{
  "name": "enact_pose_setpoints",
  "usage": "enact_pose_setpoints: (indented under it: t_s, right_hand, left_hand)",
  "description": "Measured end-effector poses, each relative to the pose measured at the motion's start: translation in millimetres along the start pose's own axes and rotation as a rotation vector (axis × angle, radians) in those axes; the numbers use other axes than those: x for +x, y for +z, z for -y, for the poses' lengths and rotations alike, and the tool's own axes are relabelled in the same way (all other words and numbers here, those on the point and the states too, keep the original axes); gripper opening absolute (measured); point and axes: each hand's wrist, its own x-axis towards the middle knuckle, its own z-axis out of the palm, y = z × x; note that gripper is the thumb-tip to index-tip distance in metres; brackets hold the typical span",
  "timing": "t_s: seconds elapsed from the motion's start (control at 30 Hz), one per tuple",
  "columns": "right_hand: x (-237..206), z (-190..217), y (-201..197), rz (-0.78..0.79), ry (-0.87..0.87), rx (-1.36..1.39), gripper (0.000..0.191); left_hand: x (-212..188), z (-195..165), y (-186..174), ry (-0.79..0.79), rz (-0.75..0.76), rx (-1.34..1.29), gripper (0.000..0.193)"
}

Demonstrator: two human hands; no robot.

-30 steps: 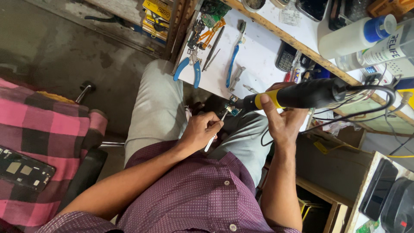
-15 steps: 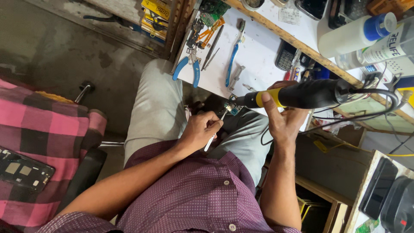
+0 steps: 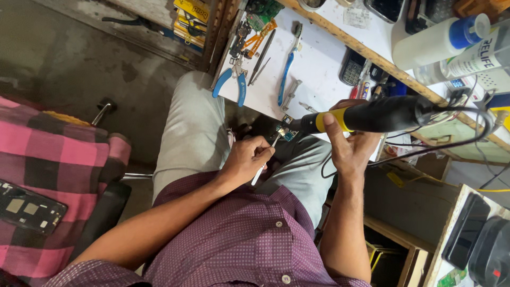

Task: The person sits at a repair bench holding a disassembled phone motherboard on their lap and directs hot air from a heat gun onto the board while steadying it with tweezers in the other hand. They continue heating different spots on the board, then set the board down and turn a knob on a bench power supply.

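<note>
Head view: the person sits at a white bench (image 3: 324, 64), looking down on their own lap and arms. The right hand (image 3: 350, 143) wraps its fingers closed around a hot-air gun (image 3: 372, 114), black with a yellow band, the thumb lying across the yellow part. The gun lies nearly level just off the bench's near edge, its nozzle pointing left at a small board (image 3: 284, 132). The board sits at the near edge of the bench, above the gap between the knees; whether it rests on the bench or is held up cannot be told. The left hand (image 3: 245, 158) has its fingers pinched shut on tweezers (image 3: 265, 159), a thin pale tool whose upper tip reaches the board and meets the nozzle there. A black cable (image 3: 451, 141) runs from the back of the gun toward the right.

On the bench near its left edge lie blue-handled pliers (image 3: 229, 82), with orange-handled cutters (image 3: 255, 40) beyond them. A blue toothbrush (image 3: 287, 69) lies toward the middle. At the far right corner a white bottle (image 3: 433, 40) with a blue cap lies on its side. A pink checked cloth (image 3: 58, 175) covers the chair at the left, with a dark phone part (image 3: 29, 207) resting on it.
</note>
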Motion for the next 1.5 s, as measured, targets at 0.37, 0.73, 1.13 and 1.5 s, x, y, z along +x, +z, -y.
enact_pose_setpoints:
  t_s: [0.37, 0.73, 1.13, 1.5]
  right_hand:
    - [-2.1, 2.0, 0.2, -0.011, 0.011, 0.031, 0.025]
    - [-1.8, 4.9, 0.3, -0.007, -0.031, 0.002, 0.026]
    - [-2.1, 2.1, 0.5, 0.006, 0.011, 0.068, 0.025]
    - [-1.1, 1.3, -2.0, 0.001, 0.008, 0.036, 0.025]
  left_hand:
    - [-1.0, 0.3, 0.3, 0.021, -0.013, 0.003, 0.019]
    - [-0.1, -0.8, -0.9, 0.060, -0.001, 0.010, 0.016]
    - [0.5, -0.2, -0.3, 0.030, -0.009, 0.007, 0.018]
    - [0.2, -0.9, -0.2, -0.010, 0.010, -0.008, 0.019]
